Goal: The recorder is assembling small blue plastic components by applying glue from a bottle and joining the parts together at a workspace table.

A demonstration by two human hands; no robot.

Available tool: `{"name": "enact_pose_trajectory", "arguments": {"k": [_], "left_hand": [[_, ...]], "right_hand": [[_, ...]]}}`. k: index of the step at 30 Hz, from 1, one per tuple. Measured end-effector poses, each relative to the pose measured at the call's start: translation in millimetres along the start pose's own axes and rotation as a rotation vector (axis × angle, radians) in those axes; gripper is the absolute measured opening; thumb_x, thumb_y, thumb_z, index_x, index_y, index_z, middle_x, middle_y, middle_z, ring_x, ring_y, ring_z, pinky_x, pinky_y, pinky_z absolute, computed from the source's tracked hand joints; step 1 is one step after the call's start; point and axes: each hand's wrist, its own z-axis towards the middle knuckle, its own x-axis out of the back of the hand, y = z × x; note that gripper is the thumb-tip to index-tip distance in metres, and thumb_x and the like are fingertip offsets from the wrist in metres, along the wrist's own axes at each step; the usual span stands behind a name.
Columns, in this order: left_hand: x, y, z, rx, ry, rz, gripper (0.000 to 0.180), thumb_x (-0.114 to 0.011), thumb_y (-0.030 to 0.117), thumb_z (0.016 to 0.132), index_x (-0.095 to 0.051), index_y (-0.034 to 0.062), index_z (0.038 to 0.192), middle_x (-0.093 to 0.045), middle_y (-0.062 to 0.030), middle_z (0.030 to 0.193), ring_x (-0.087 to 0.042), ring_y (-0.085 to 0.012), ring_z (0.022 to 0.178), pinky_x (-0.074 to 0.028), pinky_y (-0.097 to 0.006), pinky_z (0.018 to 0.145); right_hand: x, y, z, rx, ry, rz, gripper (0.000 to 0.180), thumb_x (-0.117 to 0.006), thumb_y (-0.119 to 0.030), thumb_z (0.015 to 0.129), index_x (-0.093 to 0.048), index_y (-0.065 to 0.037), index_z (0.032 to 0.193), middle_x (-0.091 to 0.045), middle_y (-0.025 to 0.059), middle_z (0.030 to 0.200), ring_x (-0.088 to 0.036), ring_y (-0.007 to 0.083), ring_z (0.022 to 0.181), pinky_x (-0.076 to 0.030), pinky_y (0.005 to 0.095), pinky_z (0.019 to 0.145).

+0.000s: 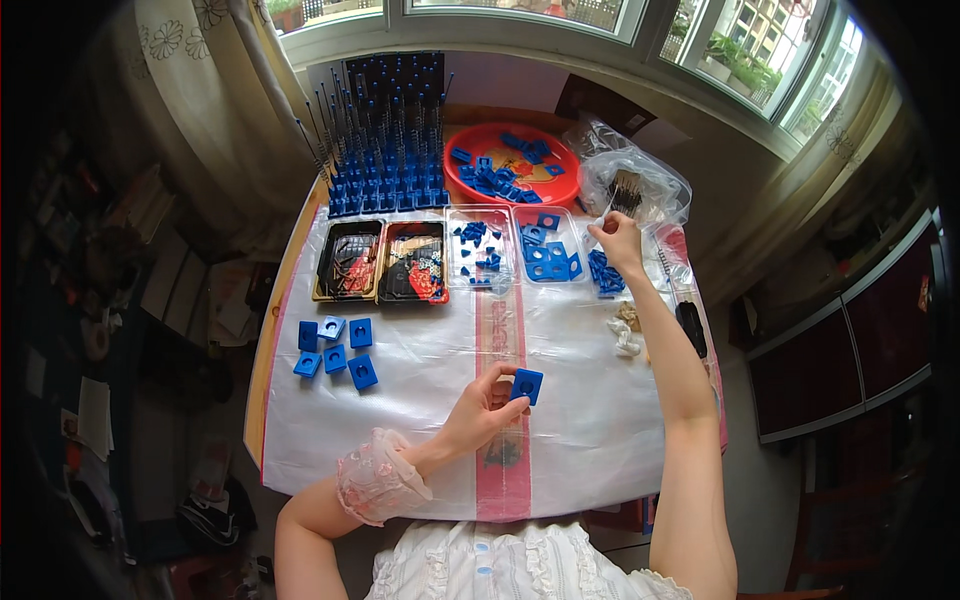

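Note:
My left hand (488,408) is closed on a blue square block (527,387) with a round recess, held above the near middle of the table. My right hand (617,242) reaches far right, its thumb and fingers pinched together. Anything between those fingertips is too small to make out. Just beyond it, a bundle of thin dark rods (626,190) lies by a clear plastic bag (660,180). Beside its wrist is a pile of small blue pieces (606,275). Several similar blue blocks (335,359) rest on the left of the table.
Across the table stand black trays (382,297), a clear tray of tiny blue parts (480,250) and one of flat blue plates (548,262). Behind are a rack of blue blocks with upright springs (385,180) and a red basin (570,185). A black-handled tool (690,328) lies right.

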Motion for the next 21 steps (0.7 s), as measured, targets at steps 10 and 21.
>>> {"name": "enact_pose_trajectory", "arguments": {"k": [10, 21], "left_hand": [[0.0, 0.6, -0.5, 0.007, 0.006, -0.014, 0.031, -0.062, 0.006, 0.093, -0.048, 0.0027, 0.120, -0.064, -0.0041, 0.089, -0.064, -0.0105, 0.083, -0.051, -0.025, 0.071], [1.1, -0.5, -0.5, 0.020, -0.002, -0.028, 0.037, -0.063, 0.006, 0.093, -0.045, 0.0030, 0.125, -0.066, -0.0078, 0.099, -0.064, -0.0106, 0.086, -0.049, -0.023, 0.069]], "right_hand": [[-8.8, 0.7, 0.5, 0.020, -0.075, -0.041, 0.036, -0.081, -0.027, 0.069, -0.065, 0.002, 0.083, -0.069, 0.0150, 0.075, -0.069, 0.0269, 0.071, -0.053, 0.0362, 0.067], [1.7, -0.3, -0.7, -0.025, -0.104, 0.015, 0.043, -0.085, -0.028, 0.067, -0.066, 0.001, 0.093, -0.070, 0.0124, 0.079, -0.069, 0.0227, 0.075, -0.053, 0.0340, 0.068]]}}
